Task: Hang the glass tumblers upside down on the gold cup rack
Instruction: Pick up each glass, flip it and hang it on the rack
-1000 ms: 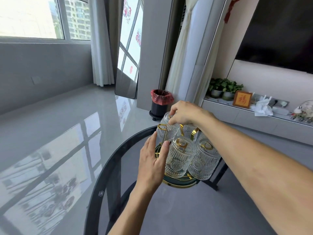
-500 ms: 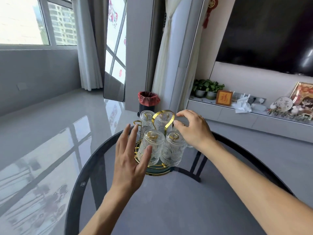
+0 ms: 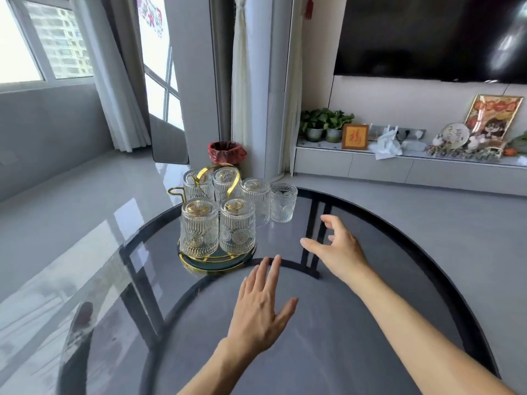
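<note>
The gold cup rack with a dark round base stands on the far left of the glass table. Several ribbed glass tumblers hang upside down on it, the two nearest at the front. One empty gold hook sticks out at the rack's left. A single tumbler stands upright on the table just right of the rack. My left hand hovers open near the rack's base. My right hand is open, fingers spread, below and right of the upright tumbler, touching nothing.
A red-lined bin sits on the floor behind the table. A low white cabinet along the right wall carries potted plants, a framed sign and ornaments, under a dark television. The table's black rim curves close behind the rack.
Both hands have pulled back from the rack and hold nothing. The view has swung left and back, and the upright tumbler beside the rack has come into sight.
</note>
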